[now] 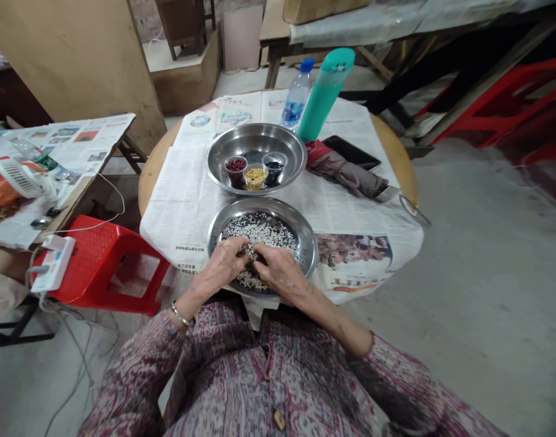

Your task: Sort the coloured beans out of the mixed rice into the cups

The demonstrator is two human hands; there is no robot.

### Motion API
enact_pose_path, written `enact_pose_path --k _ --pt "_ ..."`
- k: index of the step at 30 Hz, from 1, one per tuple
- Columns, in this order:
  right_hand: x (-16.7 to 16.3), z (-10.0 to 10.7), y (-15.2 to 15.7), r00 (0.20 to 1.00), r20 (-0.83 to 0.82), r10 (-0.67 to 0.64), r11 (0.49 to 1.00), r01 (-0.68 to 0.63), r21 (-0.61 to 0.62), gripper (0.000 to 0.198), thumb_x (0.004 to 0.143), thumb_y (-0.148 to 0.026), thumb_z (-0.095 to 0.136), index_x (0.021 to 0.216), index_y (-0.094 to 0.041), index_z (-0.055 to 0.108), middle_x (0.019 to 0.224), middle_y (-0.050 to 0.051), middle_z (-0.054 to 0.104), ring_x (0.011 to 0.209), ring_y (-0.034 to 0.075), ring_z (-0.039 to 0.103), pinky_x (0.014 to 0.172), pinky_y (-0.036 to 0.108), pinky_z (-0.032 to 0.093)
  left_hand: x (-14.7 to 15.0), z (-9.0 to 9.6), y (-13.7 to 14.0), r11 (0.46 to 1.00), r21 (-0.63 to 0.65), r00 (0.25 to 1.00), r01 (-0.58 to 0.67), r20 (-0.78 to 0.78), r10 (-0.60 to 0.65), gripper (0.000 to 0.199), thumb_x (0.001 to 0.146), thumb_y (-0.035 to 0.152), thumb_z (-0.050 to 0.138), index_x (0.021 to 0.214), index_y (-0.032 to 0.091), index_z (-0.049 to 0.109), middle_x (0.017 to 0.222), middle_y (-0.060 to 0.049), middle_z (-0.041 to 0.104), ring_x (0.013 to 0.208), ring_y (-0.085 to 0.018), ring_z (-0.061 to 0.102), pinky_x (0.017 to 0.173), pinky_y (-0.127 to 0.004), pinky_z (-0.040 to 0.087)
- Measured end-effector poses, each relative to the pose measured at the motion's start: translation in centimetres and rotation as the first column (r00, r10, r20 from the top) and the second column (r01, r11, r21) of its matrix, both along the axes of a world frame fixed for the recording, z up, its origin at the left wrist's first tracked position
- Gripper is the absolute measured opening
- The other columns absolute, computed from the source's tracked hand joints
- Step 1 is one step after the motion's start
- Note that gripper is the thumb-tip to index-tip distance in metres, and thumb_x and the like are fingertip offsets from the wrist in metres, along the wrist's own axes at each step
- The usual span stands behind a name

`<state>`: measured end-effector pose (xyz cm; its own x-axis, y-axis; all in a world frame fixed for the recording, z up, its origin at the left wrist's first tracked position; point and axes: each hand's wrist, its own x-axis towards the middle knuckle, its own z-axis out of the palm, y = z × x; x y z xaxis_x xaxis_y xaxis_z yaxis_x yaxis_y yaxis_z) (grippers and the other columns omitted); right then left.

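Observation:
Both my hands are inside the nearer steel basin [308, 240], low over a mix of white, dark and some yellow grains [260, 228]. My left hand [226, 262] comes in from the left with its fingers curled inward around some of the grains. Facing it, my right hand [278, 267] has its fingers bent toward the left fingertips, also closed on grains. The fingertips are partly hidden among them. Behind stands a second steel basin [260, 136] holding small clear cups: one of dark red beans [236, 171], one of yellow beans [255, 177], one of black beans [274, 169].
Newspaper [178, 188] covers the round table. A water bottle [297, 94], a teal bottle [326, 94], a folded umbrella [346, 171] and a dark flat device [351, 152] lie or stand behind and right. A red stool [107, 261] with a power strip [54, 264] is at left.

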<state>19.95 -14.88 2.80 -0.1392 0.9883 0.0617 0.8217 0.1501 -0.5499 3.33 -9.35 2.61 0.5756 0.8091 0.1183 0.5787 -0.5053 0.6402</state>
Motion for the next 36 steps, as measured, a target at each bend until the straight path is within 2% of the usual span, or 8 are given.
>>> enact_pose_path --k 9,15,18,23,26,29,32,36 --pt "1.5 0.1 1.1 1.0 0.004 -0.006 0.961 0.005 0.276 0.027 0.09 -0.012 0.05 0.11 -0.016 0.067 0.106 0.013 0.073 0.1 0.026 0.068 0.088 0.038 0.053 0.9 -0.9 1.2 0.975 0.215 0.994 0.047 0.09 -0.068 0.038 0.089 0.006 0.056 0.125 0.016 0.06 0.12 -0.011 0.071 0.115 -0.022 0.067 0.105 -0.045 0.053" --pt "3.0 -0.1 0.6 0.999 -0.007 -0.053 0.948 0.052 0.315 0.022 0.093 -0.015 0.052 0.107 -0.017 0.068 0.105 0.012 0.071 0.103 0.027 0.067 0.089 0.039 0.054 0.5 0.2 0.4 0.977 0.207 0.995 0.042 0.083 -0.06 0.028 0.089 0.002 0.054 0.112 0.018 0.062 0.105 -0.006 0.067 0.099 -0.018 0.067 0.093 -0.039 0.058" --pt "4.0 -0.6 0.5 0.997 0.001 -0.074 0.955 0.071 0.288 0.019 0.093 -0.017 0.052 0.102 -0.018 0.068 0.1 0.011 0.072 0.095 0.025 0.068 0.087 0.038 0.054 -0.2 0.8 0.1 0.987 0.162 0.997 -0.003 0.079 -0.01 0.028 0.088 0.004 0.057 0.111 0.02 0.062 0.104 -0.004 0.061 0.093 -0.016 0.065 0.091 -0.037 0.059" --pt "5.0 -1.5 0.1 0.995 0.087 -0.055 0.987 0.041 0.158 0.028 0.089 -0.024 0.058 0.115 -0.016 0.065 0.112 0.014 0.071 0.101 0.027 0.067 0.09 0.04 0.053 -1.1 1.0 0.2 0.997 0.079 0.998 0.004 -0.068 0.001 0.058 0.079 0.014 0.072 0.133 0.02 0.053 0.126 -0.011 0.052 0.12 -0.028 0.054 0.107 -0.047 0.05" --pt "5.3 -1.7 -0.1 0.99 0.139 -0.028 0.997 0.017 0.076 0.038 0.085 -0.021 0.056 0.122 -0.013 0.061 0.114 0.017 0.068 0.103 0.029 0.065 0.091 0.043 0.051 -0.9 0.8 1.0 0.999 0.048 0.991 0.024 -0.134 -0.018 0.066 0.075 0.015 0.074 0.136 0.02 0.049 0.133 -0.013 0.048 0.124 -0.031 0.05 0.109 -0.052 0.047" --pt "5.5 -1.8 -0.1 0.992 0.122 -0.012 0.999 0.008 0.036 0.043 0.082 -0.018 0.053 0.125 -0.011 0.059 0.116 0.018 0.066 0.105 0.03 0.063 0.093 0.044 0.05 -0.5 0.7 2.0 0.997 0.047 0.982 0.058 -0.182 -0.048 0.06 0.074 0.014 0.073 0.13 0.018 0.052 0.129 -0.013 0.049 0.121 -0.032 0.05 0.107 -0.054 0.047" --pt "5.4 -2.3 -0.1 0.998 0.059 -0.033 0.998 0.029 0.059 0.046 0.081 -0.015 0.05 0.126 -0.011 0.059 0.119 0.018 0.065 0.109 0.028 0.062 0.097 0.043 0.049 0.0 0.6 2.8 0.995 0.044 0.974 0.094 -0.211 -0.083 0.048 0.076 0.012 0.068 0.123 0.015 0.057 0.121 -0.012 0.053 0.115 -0.031 0.054 0.104 -0.051 0.049" --pt "4.4 -3.2 0.3 0.998 -0.024 -0.051 0.996 0.053 0.079 0.046 0.079 -0.013 0.047 0.123 -0.012 0.061 0.117 0.016 0.067 0.108 0.026 0.062 0.098 0.041 0.047 0.8 -0.1 2.9 0.993 0.042 0.977 0.113 -0.188 -0.103 0.045 0.079 0.007 0.06 0.123 0.015 0.059 0.11 -0.01 0.06 0.113 -0.027 0.058 0.104 -0.046 0.05"
